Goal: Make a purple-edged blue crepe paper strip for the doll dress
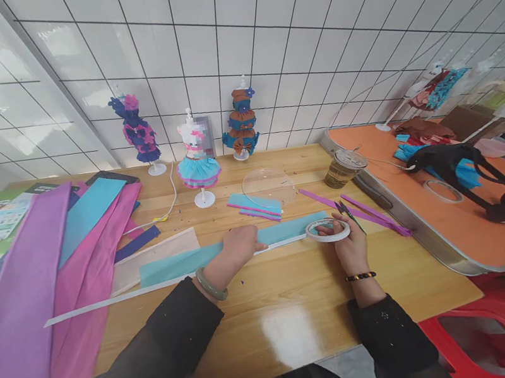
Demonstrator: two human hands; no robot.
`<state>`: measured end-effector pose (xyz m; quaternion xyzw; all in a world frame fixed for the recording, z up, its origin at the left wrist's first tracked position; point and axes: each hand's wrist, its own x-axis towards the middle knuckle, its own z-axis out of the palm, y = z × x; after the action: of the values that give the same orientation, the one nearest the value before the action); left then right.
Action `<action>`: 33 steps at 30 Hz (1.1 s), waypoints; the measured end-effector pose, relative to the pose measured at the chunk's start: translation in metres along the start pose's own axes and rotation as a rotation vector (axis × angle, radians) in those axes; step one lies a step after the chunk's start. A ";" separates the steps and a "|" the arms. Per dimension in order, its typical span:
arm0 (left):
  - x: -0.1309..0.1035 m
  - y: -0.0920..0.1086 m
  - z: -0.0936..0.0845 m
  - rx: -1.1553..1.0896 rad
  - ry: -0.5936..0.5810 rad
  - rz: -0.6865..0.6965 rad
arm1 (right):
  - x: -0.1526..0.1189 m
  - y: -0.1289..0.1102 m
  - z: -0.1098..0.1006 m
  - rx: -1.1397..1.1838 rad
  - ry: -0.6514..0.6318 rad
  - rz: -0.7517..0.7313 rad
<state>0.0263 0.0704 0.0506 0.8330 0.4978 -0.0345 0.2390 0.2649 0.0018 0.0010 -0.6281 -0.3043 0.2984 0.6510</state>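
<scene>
A long light-blue strip of crepe paper or cloth (288,229) lies across the wooden table, with a narrow white strip of tape (121,298) along its near edge. The tape's loose end reaches past it to the left. My left hand (239,247) is closed, its fingertips pressing on the tape at the blue strip's edge. At the right end, my right hand (351,243) grips a roll of white tape (328,237), fingers through its ring. Dark scissors or snips (348,213) also stick out of my right hand. The tape runs between both hands.
Purple, pink and blue sheets (50,272) cover the table's left side. Small dressed mannequins (198,159) stand along the tiled wall. Purple strips (374,214), a clear round lid (269,187) and a lidded cup (342,168) lie or stand behind my hands. An orange table (429,212) adjoins at right.
</scene>
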 end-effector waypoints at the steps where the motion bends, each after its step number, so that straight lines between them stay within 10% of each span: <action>1: -0.001 0.001 -0.001 0.005 -0.002 -0.002 | 0.001 0.000 -0.001 -0.004 0.012 -0.010; 33: 0.035 0.025 0.020 -0.195 0.016 0.241 | 0.011 0.002 -0.008 -0.121 0.097 -0.122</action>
<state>0.0683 0.0806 0.0318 0.8599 0.3970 0.0496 0.3171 0.2780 0.0054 -0.0007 -0.6603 -0.3276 0.2088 0.6427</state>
